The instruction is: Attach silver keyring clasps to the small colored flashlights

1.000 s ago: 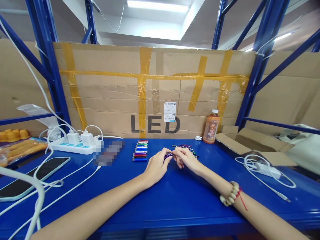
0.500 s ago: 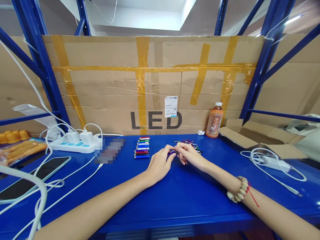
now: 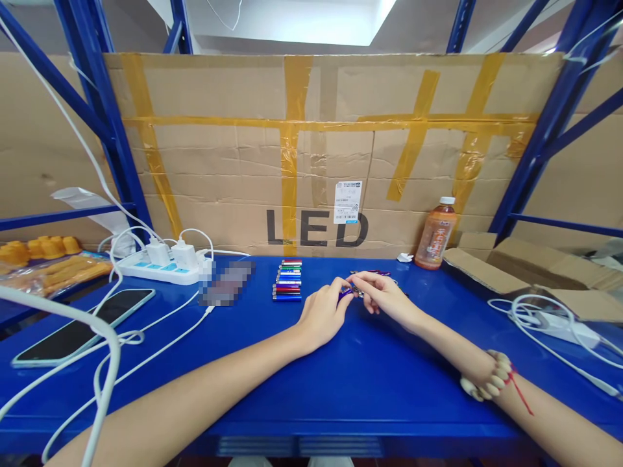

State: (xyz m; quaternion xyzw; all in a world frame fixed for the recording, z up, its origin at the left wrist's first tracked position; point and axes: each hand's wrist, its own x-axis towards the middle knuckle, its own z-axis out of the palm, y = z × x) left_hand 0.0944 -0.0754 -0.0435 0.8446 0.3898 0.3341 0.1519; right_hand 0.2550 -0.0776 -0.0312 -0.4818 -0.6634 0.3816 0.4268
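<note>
My left hand (image 3: 322,318) is closed, its thumb and fingertips pinching a small blue metal tube (image 3: 345,294) that looks like a keychain flashlight. At the tube's right end, the bent fingers of my right hand (image 3: 382,295) close on a small silvery fitting (image 3: 359,294); its exact shape is too small to make out. To the left of my hands lies a neat row of similar coloured tubes (image 3: 288,281) in blue, red, green and silver. Behind my right hand, and mostly hidden by it, is a loose pile of coloured pieces (image 3: 374,272).
An orange drink bottle (image 3: 435,235) and an open cardboard box (image 3: 516,266) stand at the back right, near a coiled white cable (image 3: 555,324). A power strip (image 3: 165,268), a phone (image 3: 85,326) and white cables occupy the left. Cardboard (image 3: 233,168) walls the back.
My view has turned slightly left, so the scene sits further right. Both hands stay together at the blue tube, with slight finger movement; my right hand now covers more of the pile.
</note>
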